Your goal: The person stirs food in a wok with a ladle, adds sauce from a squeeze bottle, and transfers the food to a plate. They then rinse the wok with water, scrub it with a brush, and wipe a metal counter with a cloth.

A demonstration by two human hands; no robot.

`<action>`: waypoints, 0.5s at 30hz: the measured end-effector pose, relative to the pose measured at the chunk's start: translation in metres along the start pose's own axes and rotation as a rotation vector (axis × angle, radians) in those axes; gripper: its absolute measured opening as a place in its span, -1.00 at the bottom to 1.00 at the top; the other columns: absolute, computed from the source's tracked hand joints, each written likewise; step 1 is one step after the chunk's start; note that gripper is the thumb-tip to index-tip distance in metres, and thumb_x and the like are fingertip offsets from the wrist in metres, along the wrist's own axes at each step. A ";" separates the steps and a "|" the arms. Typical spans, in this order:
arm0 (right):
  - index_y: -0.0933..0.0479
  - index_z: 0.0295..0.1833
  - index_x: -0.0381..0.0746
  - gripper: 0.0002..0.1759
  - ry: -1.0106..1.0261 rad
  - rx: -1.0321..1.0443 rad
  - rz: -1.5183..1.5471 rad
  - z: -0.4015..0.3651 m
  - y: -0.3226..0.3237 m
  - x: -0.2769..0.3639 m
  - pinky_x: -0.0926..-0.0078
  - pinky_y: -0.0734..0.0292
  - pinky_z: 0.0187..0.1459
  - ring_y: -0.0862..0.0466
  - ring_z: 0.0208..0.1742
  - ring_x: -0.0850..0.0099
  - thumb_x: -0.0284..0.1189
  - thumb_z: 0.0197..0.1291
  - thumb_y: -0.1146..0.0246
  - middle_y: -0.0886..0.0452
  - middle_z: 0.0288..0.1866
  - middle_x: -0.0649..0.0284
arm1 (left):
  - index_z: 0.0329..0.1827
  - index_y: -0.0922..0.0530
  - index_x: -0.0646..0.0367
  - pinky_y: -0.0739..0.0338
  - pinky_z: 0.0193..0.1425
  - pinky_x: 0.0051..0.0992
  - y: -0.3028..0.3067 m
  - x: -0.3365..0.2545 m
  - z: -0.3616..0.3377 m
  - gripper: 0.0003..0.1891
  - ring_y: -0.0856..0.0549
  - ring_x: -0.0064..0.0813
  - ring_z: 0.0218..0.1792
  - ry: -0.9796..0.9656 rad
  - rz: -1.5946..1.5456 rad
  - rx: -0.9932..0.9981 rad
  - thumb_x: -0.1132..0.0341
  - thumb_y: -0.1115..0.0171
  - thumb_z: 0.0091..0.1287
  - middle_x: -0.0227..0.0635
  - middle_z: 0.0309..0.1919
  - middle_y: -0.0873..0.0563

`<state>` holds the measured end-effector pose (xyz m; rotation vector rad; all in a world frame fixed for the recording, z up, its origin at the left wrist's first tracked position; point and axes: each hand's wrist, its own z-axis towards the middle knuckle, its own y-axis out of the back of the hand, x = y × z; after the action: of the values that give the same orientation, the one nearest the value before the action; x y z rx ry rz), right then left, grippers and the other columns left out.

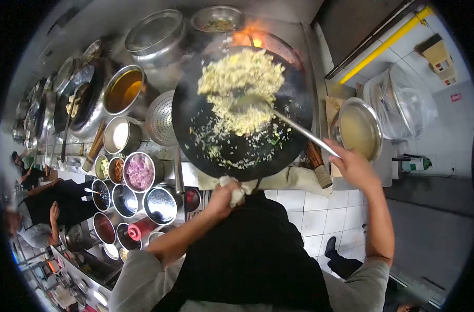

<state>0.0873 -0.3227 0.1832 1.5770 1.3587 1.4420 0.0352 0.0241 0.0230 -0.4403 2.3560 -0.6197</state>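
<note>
A large black wok (185,112) sits tilted over the burner in front of me, with flames (255,40) at its far rim. Fried rice (242,75) fills its far half, blurred by motion, and loose grains with green bits cling to the near side. My left hand (220,202) is closed around a white cloth (237,193) at the wok's near edge; the wok handle under it is hidden. In my right hand (355,165) is the end of a long metal ladle (302,130), whose bowl lies in the rice.
To the right stands a metal bowl of cloudy liquid (359,130), beside a bamboo brush (317,164). On the left are a perforated strainer (161,118), a pot of amber liquid (123,91), sliced onions (139,171) and several seasoning containers. A co-worker (55,210) stands far left.
</note>
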 end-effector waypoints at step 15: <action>-0.33 0.31 0.03 -0.50 -0.014 0.085 -0.042 0.001 0.019 0.008 0.15 -0.47 -0.26 -0.60 -0.36 0.01 -0.21 0.25 -0.14 -0.59 -0.35 -0.09 | -0.13 -0.38 0.17 -0.42 -0.60 -0.52 -0.018 -0.023 0.011 -0.87 -0.53 -0.44 -0.53 -0.021 -0.106 0.088 0.34 0.04 0.34 -0.24 -0.35 -0.56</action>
<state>0.0929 -0.3206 0.2032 1.5988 1.4535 1.3615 0.0617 0.0162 0.0364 -0.5322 2.2867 -0.7616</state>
